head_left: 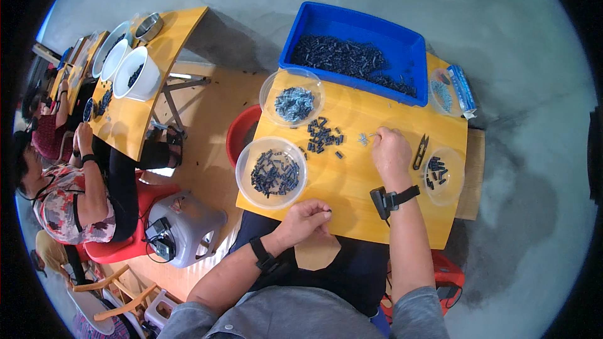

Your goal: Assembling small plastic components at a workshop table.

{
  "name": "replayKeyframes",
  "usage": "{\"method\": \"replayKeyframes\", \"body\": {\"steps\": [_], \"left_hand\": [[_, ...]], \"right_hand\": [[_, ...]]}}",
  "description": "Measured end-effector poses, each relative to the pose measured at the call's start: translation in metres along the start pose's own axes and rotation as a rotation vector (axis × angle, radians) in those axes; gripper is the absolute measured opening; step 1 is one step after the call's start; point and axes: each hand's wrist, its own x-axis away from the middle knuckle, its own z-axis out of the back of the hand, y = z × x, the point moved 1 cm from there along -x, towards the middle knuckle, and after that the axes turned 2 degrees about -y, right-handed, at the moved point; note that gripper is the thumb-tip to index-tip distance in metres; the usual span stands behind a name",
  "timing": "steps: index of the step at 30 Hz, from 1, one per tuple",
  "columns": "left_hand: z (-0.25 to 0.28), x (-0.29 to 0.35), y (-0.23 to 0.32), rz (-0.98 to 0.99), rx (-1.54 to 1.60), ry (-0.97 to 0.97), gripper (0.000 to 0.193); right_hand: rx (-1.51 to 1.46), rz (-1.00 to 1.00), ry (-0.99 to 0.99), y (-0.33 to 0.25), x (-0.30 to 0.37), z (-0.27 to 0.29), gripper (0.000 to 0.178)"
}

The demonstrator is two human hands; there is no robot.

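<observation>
- The left hand [306, 218] is at the table's near edge, its thumb and forefinger pinching a small black piece [328, 211].
- The right hand [392, 152] is over the table [358, 213], palm down, fingers bent and fingertips close together just beside a few pale bits [363, 140]; whether they grip one, I cannot tell.
- A loose black pile [322, 136] lies left of the pale bits, on the bare tabletop.
- Left of that pile, nearer the person, a white bowl [244, 172] holds more black pieces.
- Behind it, a clear bowl [289, 76] holds light-blue pieces.
- At the table's far side, a blue tray [402, 41] holds a wide heap of dark pieces.
- Right of the right hand lie black snips [420, 152], and just beside them a small bowl [453, 182] with a few black pieces.
- At the far right corner, a tub [433, 76] of blue bits stands against a blue-and-white box [461, 91].
- A red bucket [236, 135] stands on the floor, left of the table.
- Farther left, a co-worker [94, 204] sits at another table [135, 129].
</observation>
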Motion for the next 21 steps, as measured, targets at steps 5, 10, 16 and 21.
{"method": "replayKeyframes", "body": {"steps": [5,10,16,21], "left_hand": [[-0.004,-0.003,0.006,-0.008,-0.065,0.024,0.01],[-0.003,0.006,0.002,-0.02,0.113,0.043,0.01],[-0.016,0.018,0.01,-0.123,0.096,0.017,0.008],[-0.022,0.022,0.018,-0.157,0.104,-0.005,0.007]], "right_hand": [[0.098,0.047,0.026,0.015,-0.006,-0.006,0.012],[-0.037,0.078,0.163,0.004,0.008,0.007,0.008],[-0.854,-0.215,-0.09,0.01,0.055,0.018,0.005],[-1.071,-0.208,-0.361,-0.002,0.095,0.038,0.007]]}}
